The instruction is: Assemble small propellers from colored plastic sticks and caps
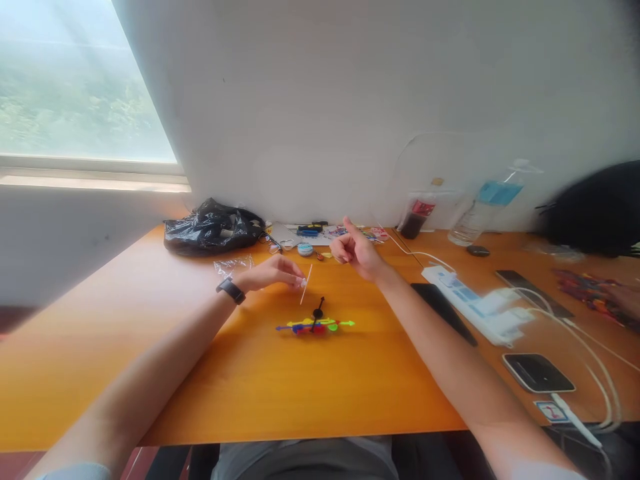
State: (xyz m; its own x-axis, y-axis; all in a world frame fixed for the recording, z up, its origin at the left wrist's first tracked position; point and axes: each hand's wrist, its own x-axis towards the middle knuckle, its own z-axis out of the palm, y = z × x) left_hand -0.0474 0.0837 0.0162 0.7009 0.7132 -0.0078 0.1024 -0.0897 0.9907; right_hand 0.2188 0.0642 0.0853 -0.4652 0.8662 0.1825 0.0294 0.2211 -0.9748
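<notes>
My left hand point(283, 272), with a dark band on its wrist, pinches a thin white plastic spinner arrow point(307, 283) above the table. Its long bar stands tilted, and the fingers hold the round middle part. My right hand point(361, 253) is raised to the right of it, thumb stretched up and fingers loosely curled, with nothing visible in it. On the table just below both hands lies a small pile of coloured spinner arrows point(325, 327) in blue, yellow, red and green. A black spinner arrow point(318, 313) lies across the top of the pile.
A black plastic bag point(210, 227) sits at the back left, and small tools and a round tin point(305, 249) lie along the wall. To the right are bottles point(417, 217), a white power strip point(475, 300) with cables, and a dark phone-like slab point(443, 313). Another person's hand point(625, 293) shows at the right edge.
</notes>
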